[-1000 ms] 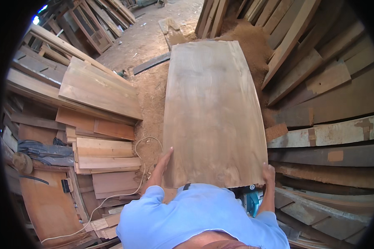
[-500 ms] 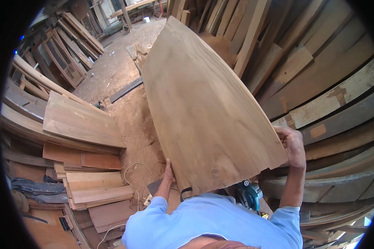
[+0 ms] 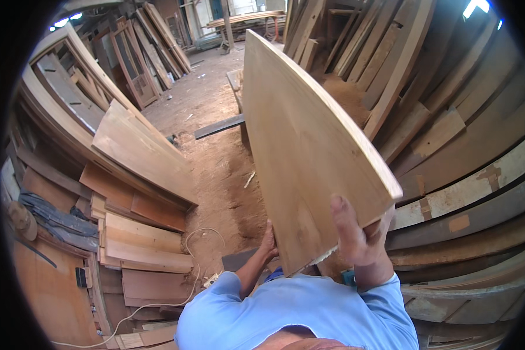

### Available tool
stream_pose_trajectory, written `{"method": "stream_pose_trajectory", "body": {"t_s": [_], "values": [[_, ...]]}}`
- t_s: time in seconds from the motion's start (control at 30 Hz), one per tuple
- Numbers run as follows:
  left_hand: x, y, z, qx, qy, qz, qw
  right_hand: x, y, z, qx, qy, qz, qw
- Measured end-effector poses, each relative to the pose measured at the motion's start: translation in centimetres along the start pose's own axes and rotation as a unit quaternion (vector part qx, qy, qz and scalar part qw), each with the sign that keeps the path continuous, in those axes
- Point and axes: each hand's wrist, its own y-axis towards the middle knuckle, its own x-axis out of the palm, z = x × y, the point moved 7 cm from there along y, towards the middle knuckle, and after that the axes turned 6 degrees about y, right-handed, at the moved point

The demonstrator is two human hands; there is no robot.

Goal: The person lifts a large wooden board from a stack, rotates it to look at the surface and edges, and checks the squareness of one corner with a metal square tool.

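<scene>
A large, pale wooden panel [image 3: 309, 151] stretches away from my chest, tilted so its right edge is higher and shows its thickness. My right hand [image 3: 361, 236] grips the near right corner, thumb on the upper face and fingers round behind the edge. At the near left edge, my left hand [image 3: 268, 244] holds the panel from the side; most of its fingers are hidden behind the wood. The near end of the panel, close to my blue shirt, has a rough, splintered edge.
Stacked boards [image 3: 143, 242] line the left, with a pale cable [image 3: 199, 265] on the sawdust-covered floor beside them. Long planks [image 3: 472, 175] lean along the right. A dark board [image 3: 220, 126] juts out left of the panel. Door frames [image 3: 135, 64] stand at the far left.
The panel has tipped, its right edge rising toward me, and its far end now appears further right. My right hand has shifted inward, its thumb now over the upper face.
</scene>
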Motion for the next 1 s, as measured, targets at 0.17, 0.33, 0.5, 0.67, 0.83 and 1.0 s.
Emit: {"method": "stream_pose_trajectory", "body": {"t_s": [0.17, 0.33, 0.5, 0.67, 0.83, 1.0], "values": [[2.2, 1.3, -0.3, -0.007, -0.037, -0.022, 0.999, 1.0, 5.2, 0.0, 0.010, 0.174, 0.030, 0.984], [3.4, 2.0, -0.2, 0.005, -0.045, -0.025, 0.999, 1.9, 8.0, 0.2, 0.023, 0.190, -0.034, 0.981], [4.0, 2.2, -0.5, 0.008, -0.064, -0.069, 0.996, 2.3, 8.1, 0.3, 0.009, 0.204, -0.052, 0.978], [4.0, 3.1, -1.1, -0.011, -0.119, -0.175, 0.977, 2.1, 7.7, 0.7, 0.032, 0.214, -0.043, 0.975], [5.0, 2.8, -1.9, -0.078, -0.203, -0.358, 0.908, 2.3, 7.0, 0.6, 0.067, 0.200, -0.063, 0.976], [5.7, 2.7, -2.3, -0.079, -0.155, -0.318, 0.932, 2.8, 6.9, 0.7, 0.080, 0.161, -0.079, 0.981]]}}
